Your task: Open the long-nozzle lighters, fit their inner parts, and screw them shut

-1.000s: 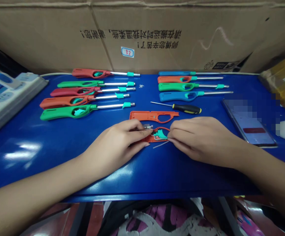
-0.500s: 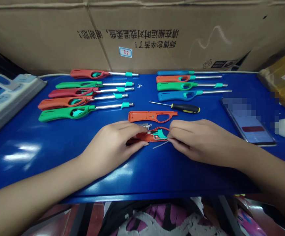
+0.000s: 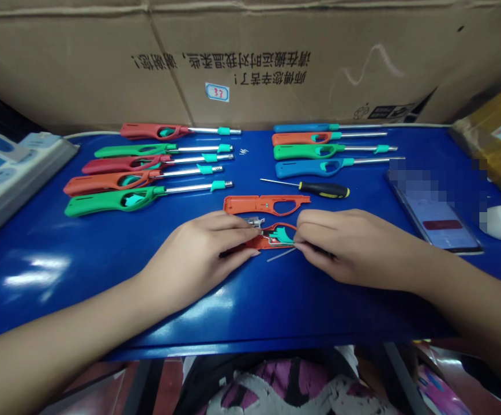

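Flat near the middle of the table lies an open orange lighter casing half (image 3: 256, 244) with parts inside it. My left hand (image 3: 198, 253) is closed around its left end, thumb on the near side. At the other end, the fingertips of my right hand (image 3: 345, 248) are pinched together on the casing; their contact point is partly hidden. Between the hands a teal trigger (image 3: 283, 234) and a pale wire show inside the shell. A small metal piece (image 3: 255, 221) sits by my left fingers. The matching orange casing half (image 3: 244, 204) rests just beyond. A thin translucent tube (image 3: 280, 255) lies in front.
Long-nosed lighters lie in two groups, left (image 3: 116, 202) and right (image 3: 306, 168). Behind the casing are a screwdriver (image 3: 324, 189) and tiny screws or pins (image 3: 244, 151). A phone (image 3: 444, 225) is at right, a power strip (image 3: 29, 161) at left, a cardboard box (image 3: 103, 69) behind.
The view has shifted slightly. My left fingers have moved a little over the casing, and my right hand keeps its pinch at the right end.
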A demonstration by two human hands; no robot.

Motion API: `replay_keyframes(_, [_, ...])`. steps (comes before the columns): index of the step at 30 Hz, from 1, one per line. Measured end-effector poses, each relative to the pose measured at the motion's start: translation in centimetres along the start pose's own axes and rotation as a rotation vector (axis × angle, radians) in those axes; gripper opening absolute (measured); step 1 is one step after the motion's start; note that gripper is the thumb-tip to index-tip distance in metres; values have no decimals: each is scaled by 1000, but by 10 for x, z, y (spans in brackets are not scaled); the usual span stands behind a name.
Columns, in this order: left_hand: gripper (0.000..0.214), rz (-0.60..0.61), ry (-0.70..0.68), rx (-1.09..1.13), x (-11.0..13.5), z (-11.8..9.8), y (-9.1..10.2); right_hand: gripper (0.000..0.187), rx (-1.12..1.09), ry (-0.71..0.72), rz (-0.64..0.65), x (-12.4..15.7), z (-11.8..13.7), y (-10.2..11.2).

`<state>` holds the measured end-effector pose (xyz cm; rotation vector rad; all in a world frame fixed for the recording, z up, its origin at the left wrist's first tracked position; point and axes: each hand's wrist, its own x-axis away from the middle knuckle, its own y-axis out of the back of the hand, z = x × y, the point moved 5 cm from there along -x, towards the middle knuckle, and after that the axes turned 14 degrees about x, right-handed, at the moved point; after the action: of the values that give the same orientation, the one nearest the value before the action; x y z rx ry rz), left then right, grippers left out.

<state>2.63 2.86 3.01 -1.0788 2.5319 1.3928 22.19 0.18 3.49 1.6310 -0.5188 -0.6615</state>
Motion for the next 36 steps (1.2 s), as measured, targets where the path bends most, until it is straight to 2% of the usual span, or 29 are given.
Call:
replay_keyframes(14, [26, 34, -5, -3, -1, 2, -4, 16, -69, -24, 40, -1, -1, 0])
replay_keyframes(24, [23, -31, -31, 7, -1, 1, -1, 25, 25, -17, 10, 0, 1, -4])
replay_keyframes(36, [22, 17, 18, 24, -1, 4, -4, 22, -19, -21, 23, -1, 0, -3])
